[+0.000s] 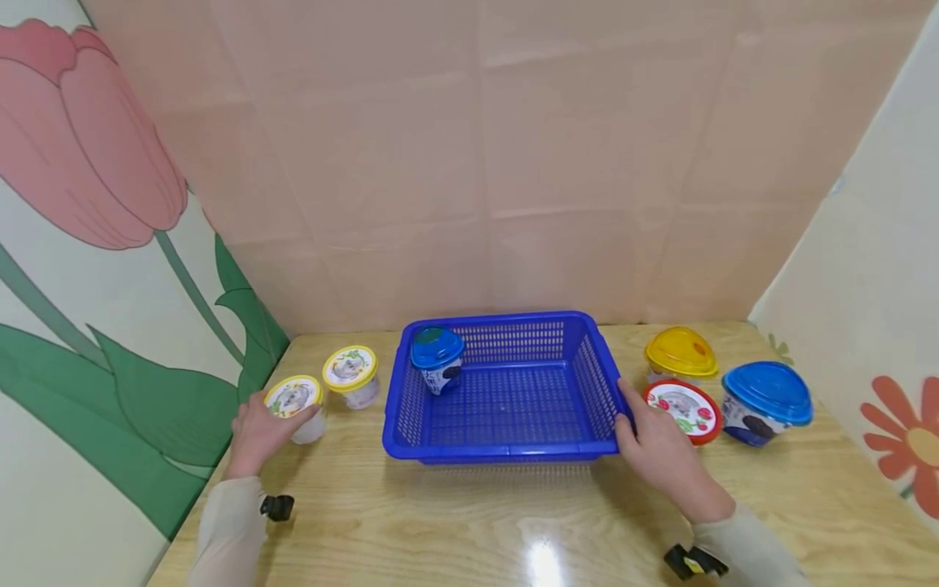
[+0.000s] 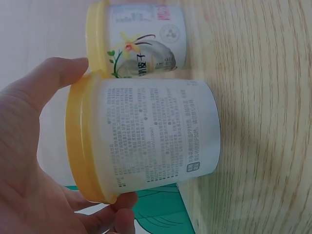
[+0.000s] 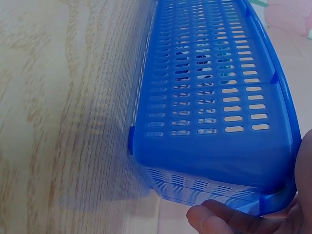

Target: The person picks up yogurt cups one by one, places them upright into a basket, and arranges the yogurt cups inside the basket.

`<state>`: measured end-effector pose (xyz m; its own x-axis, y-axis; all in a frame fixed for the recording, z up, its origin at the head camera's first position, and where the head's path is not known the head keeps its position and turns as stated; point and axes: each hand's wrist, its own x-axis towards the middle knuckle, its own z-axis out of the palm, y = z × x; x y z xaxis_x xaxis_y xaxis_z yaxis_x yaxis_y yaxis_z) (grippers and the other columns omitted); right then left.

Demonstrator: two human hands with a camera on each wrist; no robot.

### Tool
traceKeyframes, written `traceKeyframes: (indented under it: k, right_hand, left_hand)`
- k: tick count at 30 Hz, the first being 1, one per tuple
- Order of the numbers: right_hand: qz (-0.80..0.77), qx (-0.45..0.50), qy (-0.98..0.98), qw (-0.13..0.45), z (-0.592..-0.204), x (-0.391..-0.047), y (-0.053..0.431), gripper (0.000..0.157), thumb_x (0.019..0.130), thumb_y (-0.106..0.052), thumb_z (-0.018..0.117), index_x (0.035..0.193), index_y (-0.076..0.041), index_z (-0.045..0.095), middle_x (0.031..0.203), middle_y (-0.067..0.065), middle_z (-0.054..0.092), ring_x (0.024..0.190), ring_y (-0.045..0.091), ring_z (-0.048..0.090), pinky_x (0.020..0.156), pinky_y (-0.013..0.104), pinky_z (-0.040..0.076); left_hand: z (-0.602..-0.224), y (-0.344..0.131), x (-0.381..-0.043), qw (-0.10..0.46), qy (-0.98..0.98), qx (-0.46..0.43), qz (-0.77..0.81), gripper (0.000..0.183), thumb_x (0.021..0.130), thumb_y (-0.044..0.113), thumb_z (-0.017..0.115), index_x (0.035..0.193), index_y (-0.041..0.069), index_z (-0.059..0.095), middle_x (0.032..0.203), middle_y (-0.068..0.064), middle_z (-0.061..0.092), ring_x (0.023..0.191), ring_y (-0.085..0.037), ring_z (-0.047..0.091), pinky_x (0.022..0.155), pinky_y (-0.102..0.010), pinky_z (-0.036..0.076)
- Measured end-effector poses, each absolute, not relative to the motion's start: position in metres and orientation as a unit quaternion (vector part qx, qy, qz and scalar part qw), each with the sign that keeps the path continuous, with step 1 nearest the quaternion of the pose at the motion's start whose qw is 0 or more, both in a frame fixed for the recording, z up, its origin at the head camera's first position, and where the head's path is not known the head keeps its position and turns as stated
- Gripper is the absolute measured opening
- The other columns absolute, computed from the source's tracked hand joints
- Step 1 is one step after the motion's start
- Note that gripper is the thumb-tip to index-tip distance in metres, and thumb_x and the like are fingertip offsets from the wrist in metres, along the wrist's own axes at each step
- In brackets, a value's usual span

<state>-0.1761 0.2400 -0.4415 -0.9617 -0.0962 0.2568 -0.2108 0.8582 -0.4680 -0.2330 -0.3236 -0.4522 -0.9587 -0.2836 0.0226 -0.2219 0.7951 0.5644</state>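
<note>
head view: the left hand (image 1: 260, 432) has thumb and fingers curled around the lid of the nearer yellow-lidded cup (image 1: 293, 397), on the table (image 1: 352, 522) left of the blue basket (image 1: 506, 451); i cannot tell whether its base is lifted. the second yellow-lidded cup (image 1: 350, 367) stands just beside it. the right hand (image 1: 660, 448) grips the basket's rim at the near right corner, thumb above and fingers below. one small blue-lidded cup (image 1: 438, 350) sits inside at the left end. i judge the step in hand to be grasping the nearer cup while the basket is kept steady. the next move seems to call for a secure pinch on the lid rim and a level lift clear of the neighbouring cup, high enough to pass the basket's left wall if headed there.
</note>
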Motion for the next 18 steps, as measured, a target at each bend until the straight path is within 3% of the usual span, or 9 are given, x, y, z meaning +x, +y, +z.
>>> traceKeyframes:
  k: [18]
  right_hand:
    - [0.252, 0.077, -0.957, 0.117, -0.4419, -0.1777, 0.24, 0.057, 0.097, -0.013, 0.054, 0.146, 0.011, 0.04, 0.123, 0.034, 0.061, 0.093, 0.038, 0.066, 0.086, 0.06, 0.053]
  left_hand:
    - [-0.4525, -0.3216, -0.232, 0.064, -0.943, 0.134, -0.299, 0.113, 0.077, 0.058, 0.078, 0.143, -0.018, 0.026, 0.127, -0.036, 0.043, 0.117, -0.052, 0.039, 0.093, -0.062, 0.039]
